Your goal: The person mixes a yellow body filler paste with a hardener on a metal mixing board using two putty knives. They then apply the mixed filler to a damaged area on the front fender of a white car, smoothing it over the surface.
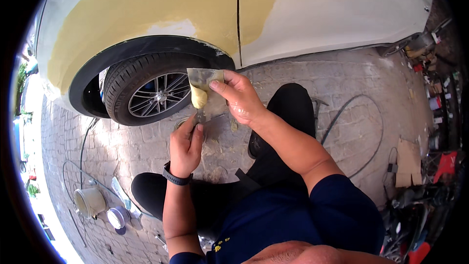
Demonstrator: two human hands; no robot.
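Note:
My left hand (186,147), with a dark watch on its wrist, grips the handle of a putty knife (199,116) held upright. A lump of pale yellow putty (198,97) sits at the knife's upper end. In my right hand (239,99) a thin, flat grey spreader (205,75) smeared with putty is pinched between thumb and fingers, touching or just above the lump. Pale smears mark the back of that hand. Beyond both hands stands a white car whose panel carries a broad patch of yellow filler (171,5) over the wheel arch.
The car's wheel (160,96) is just left of my hands. On the paving at the lower left stand a bucket (90,202) and a white-lidded tub (117,218). A black hose (377,117) loops at the right, near cardboard (409,164) and clutter along the edge.

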